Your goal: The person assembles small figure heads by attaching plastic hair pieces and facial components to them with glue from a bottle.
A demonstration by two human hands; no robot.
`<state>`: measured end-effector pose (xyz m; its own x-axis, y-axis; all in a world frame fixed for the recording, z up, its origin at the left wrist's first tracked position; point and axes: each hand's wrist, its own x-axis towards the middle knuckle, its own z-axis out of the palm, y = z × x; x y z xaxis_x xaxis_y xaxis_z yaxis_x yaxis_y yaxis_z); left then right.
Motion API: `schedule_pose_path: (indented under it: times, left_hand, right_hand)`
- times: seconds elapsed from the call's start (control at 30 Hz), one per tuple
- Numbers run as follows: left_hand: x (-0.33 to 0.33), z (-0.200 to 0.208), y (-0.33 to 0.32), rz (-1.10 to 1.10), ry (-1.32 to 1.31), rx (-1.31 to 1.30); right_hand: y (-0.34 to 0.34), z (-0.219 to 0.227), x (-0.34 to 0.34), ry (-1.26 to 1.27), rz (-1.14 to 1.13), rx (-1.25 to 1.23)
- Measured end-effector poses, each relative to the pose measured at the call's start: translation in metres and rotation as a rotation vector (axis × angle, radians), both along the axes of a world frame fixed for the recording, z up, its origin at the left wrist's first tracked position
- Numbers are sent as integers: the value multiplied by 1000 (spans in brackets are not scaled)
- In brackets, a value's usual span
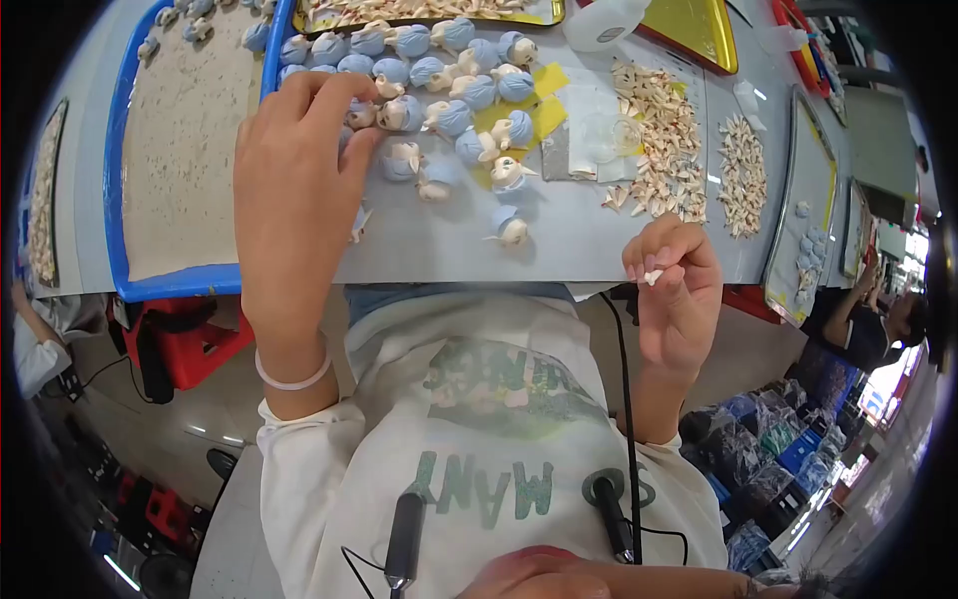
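Observation:
My left hand (pixel 294 170) reaches over the near-left edge of a group of small doll heads with blue hair. Its thumb and fingertips close around one doll head (pixel 358 114), which the fingers partly cover. At the table's front edge, my right hand (pixel 684 290) pinches a small cream pointed ear piece (pixel 654 277) between thumb and fingers. Some heads, such as the doll head (pixel 508 175) near the middle, show a pointed ear sticking out. A lone doll head (pixel 510 228) lies closer to me.
Loose pointed pieces form a large pile (pixel 664 140) and a smaller pile (pixel 743 180) on the right. A blue-rimmed tray (pixel 180 180) stands left. Yellow paper (pixel 550 82), a clear small dish (pixel 611 138) and a white bottle (pixel 602 25) lie beyond. A co-worker (pixel 878 309) sits far right.

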<state>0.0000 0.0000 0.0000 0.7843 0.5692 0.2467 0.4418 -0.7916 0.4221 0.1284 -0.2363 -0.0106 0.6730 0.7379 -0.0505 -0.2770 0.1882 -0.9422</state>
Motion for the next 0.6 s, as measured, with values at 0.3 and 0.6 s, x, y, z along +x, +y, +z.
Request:
schedule_pose_path:
  times: [0.3,0.6]
  left_hand:
    - [-4,3,-6,114,-163,-67]
    - [-13,0,-3,46,-214,-162]
  right_hand:
    - [-1,1,8,-22,-33,11]
    - [2,0,9,-20,-7,7]
